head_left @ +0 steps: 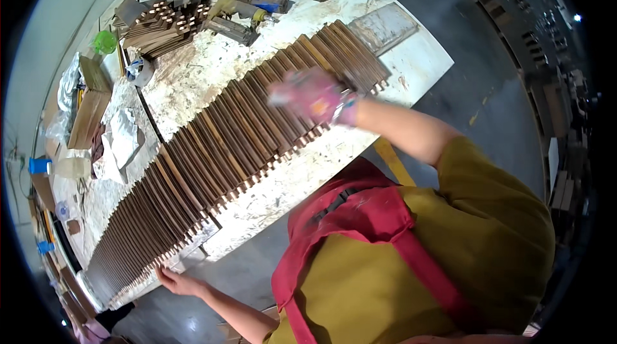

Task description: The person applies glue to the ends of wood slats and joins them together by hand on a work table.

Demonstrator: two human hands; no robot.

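Observation:
A long row of dark brown wooden slats lies side by side across the white table, with short pale pegs sticking out of their near ends. My right hand, in a pink glove with a band at the wrist, is over the right part of the row. It is smeared by motion, and I cannot make out its fingers or whether it touches the wood. My bare left hand is at the near edge of the row's left part. Its fingers reach toward the pegged slat ends, apparently touching them, and nothing shows in its grasp.
A flat grey board lies beyond the row's right end. Farther back are a yellow power tool, a blue tool and stacked slats. A green tape roll and a wooden box stand at the left.

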